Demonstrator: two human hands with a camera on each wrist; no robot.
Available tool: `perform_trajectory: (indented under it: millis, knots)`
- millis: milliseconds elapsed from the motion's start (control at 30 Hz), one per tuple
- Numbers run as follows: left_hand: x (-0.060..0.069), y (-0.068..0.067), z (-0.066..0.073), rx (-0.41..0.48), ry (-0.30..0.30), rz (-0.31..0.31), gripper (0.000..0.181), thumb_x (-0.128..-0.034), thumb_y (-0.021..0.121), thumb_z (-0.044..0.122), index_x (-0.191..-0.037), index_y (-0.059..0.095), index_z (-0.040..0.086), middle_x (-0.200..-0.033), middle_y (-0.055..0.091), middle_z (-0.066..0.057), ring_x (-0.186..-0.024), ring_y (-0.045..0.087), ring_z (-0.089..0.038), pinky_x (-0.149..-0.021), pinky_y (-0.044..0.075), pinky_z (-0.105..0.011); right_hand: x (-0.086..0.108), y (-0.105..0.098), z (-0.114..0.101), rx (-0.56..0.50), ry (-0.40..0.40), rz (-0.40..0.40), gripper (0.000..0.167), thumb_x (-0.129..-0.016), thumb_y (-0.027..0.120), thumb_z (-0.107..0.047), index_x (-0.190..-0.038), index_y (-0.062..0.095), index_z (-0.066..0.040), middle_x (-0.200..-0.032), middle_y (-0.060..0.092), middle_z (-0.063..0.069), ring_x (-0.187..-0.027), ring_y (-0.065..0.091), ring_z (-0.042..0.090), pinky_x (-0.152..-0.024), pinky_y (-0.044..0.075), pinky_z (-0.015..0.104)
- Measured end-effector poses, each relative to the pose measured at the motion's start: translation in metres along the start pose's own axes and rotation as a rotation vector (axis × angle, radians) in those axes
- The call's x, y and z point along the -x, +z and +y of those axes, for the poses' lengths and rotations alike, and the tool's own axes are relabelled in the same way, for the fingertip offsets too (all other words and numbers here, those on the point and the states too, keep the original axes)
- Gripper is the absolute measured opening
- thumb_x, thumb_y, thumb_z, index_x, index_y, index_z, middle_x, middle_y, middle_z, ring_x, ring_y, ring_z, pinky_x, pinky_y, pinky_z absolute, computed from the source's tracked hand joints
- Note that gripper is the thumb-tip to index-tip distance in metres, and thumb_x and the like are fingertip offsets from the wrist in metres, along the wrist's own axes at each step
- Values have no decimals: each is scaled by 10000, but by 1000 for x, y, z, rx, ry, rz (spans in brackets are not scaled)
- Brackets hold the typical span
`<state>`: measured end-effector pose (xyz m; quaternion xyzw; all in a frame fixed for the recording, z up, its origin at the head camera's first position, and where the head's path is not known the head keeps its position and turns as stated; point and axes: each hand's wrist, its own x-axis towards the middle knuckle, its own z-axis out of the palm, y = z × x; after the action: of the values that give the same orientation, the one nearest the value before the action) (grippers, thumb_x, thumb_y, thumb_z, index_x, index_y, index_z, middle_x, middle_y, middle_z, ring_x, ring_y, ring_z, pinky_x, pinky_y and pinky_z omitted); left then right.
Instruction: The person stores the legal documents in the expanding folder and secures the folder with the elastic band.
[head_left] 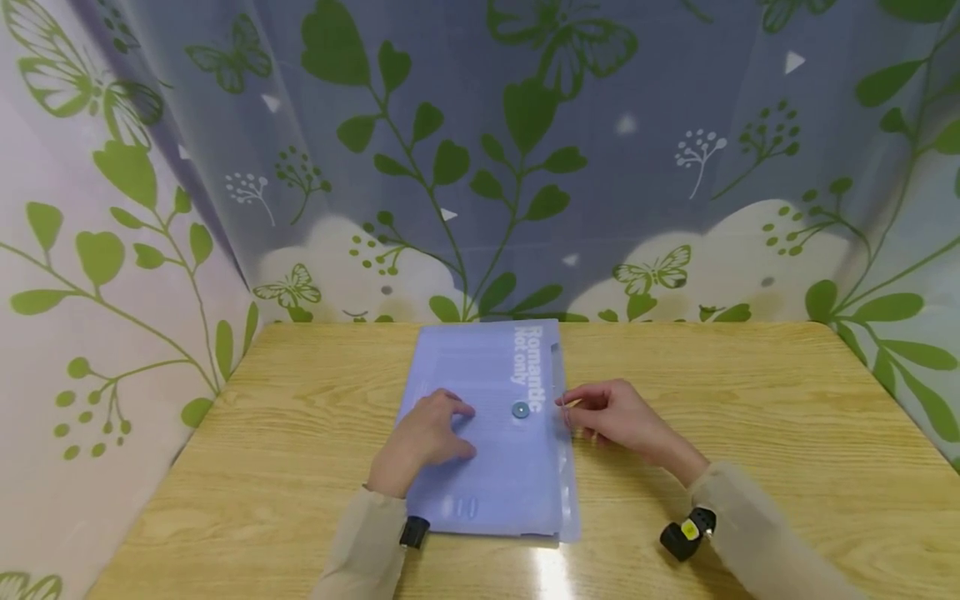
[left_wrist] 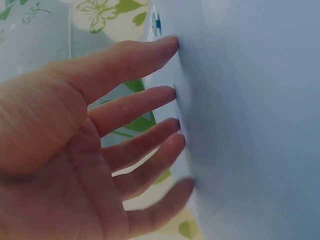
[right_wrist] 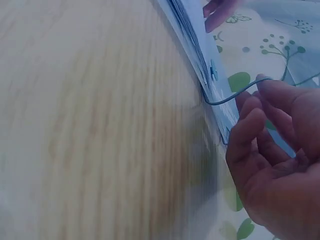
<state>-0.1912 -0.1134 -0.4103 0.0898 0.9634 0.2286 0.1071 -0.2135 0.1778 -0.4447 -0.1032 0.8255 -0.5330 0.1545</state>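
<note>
A translucent blue-purple document folder (head_left: 495, 492) lies flat on the table, with white lettering along its right part. My left hand (head_left: 423, 437) rests its spread fingertips on the folder's face; the left wrist view shows the thumb and fingertips touching the surface. A round teal button (head_left: 521, 410) sits near the folder's right edge. Just off that edge, my right hand (head_left: 618, 417) pinches a thin teal string (right_wrist: 230, 98) between thumb and finger. The string runs from the folder's edge to the fingers. Paper-like layers show at the folder's side in the right wrist view.
The wooden table (head_left: 300, 400) extends on both sides of the folder. Behind it hangs a blue-grey curtain (head_left: 645, 175) with green leaves and butterflies, and similar cloth closes the left and right sides. Black straps circle both wrists.
</note>
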Motion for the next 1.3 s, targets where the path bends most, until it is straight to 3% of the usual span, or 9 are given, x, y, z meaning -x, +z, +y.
perform_trajectory:
  millis: [167, 267, 600, 833, 1300]
  knots:
    - [2, 2, -3, -76, -6, -8, 564, -760, 869, 260, -1287, 708, 138, -1417, 571, -135, -1324, 501, -401, -1046, 410, -676, -2, 8, -6, 166, -94, 81, 257, -914, 750, -186, -1127, 764, -43, -952, 755, 86, -694, 618, 136, -551, 504, 252]
    - [3, 1, -5, -100, 13, -20, 590, -763, 866, 303, -1306, 685, 158, -1445, 545, -140, -1324, 485, -414, -1035, 397, -709, -4, 12, -8, 248, -151, 97, 253, -900, 768, -210, -1103, 773, -60, -986, 767, 61, -812, 652, 129, -645, 529, 234]
    - [4, -5, -12, -102, 77, -107, 688, -744, 890, 353, -1366, 639, 198, -1507, 490, -101, -1368, 450, -381, -1076, 407, -663, -11, 19, -11, 366, -220, 64, 204, -890, 776, -193, -1060, 769, -79, -1031, 764, 45, -927, 663, 161, -758, 546, 261]
    - [7, -3, -11, -105, 63, -92, 683, -727, 907, 326, -1348, 658, 191, -1505, 502, -110, -1365, 462, -382, -1074, 433, -625, -16, 27, -13, 441, -292, 51, 108, -869, 774, -146, -954, 754, -82, -941, 757, 16, -898, 659, 137, -796, 550, 292]
    - [4, -2, -12, -141, 70, -77, 701, -716, 910, 339, -1357, 664, 195, -1501, 517, -111, -1366, 480, -384, -1052, 469, -582, -31, 37, -18, 567, -334, 79, 127, -845, 775, -120, -948, 782, -47, -908, 740, 48, -813, 631, 121, -744, 527, 289]
